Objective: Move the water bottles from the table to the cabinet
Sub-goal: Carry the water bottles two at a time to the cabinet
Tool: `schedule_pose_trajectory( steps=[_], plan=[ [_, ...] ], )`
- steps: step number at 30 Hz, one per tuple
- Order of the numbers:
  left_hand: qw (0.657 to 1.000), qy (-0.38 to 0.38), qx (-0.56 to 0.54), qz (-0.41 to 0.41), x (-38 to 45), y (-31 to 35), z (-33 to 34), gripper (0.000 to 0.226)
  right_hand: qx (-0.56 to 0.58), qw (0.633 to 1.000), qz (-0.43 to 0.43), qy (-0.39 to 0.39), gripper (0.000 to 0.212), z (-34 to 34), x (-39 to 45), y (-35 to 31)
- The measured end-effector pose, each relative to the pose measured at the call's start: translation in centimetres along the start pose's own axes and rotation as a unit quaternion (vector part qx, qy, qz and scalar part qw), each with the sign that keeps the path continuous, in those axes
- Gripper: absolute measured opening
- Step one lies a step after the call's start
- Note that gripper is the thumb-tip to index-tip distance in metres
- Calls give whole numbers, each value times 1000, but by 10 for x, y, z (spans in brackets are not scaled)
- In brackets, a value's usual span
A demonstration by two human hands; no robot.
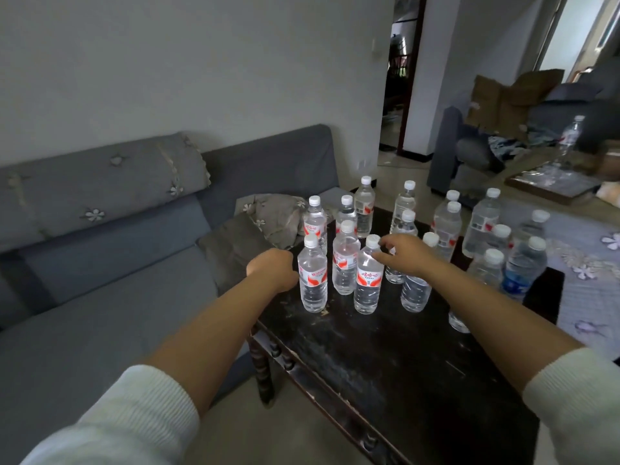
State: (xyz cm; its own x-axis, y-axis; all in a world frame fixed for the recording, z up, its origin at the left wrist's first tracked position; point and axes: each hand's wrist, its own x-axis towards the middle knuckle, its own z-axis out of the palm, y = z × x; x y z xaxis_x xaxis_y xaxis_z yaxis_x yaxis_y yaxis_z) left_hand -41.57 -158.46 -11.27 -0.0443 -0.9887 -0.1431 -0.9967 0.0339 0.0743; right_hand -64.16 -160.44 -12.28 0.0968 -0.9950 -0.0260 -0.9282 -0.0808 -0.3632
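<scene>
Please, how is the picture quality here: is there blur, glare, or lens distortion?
Head view: wide-angle bending at the edges; the near bottles fairly sharp, the far bottle and background soft; daylight from the right, small highlights on the white caps; dark table dim; left hand slightly blurred.

water bottles (368, 276) | clear, white-capped | upright | clustered on dark table (385, 357)

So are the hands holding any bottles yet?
Not clearly. The left hand is beside one water bottle's side; the right hand reaches toward another bottle's cap.
</scene>
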Motion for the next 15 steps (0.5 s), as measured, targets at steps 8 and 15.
schedule_pose_trajectory(
  steps=[8, 15],
  plan=[
    [990, -46, -48, 127, 116, -13, 13, 58, -44, 988, 139, -41, 63, 21, 88, -12],
    [956, -120, -38, 263, 185, -13, 25, 60, -47, 974, 207, -79, 40, 39, 128, -13]
  ],
)
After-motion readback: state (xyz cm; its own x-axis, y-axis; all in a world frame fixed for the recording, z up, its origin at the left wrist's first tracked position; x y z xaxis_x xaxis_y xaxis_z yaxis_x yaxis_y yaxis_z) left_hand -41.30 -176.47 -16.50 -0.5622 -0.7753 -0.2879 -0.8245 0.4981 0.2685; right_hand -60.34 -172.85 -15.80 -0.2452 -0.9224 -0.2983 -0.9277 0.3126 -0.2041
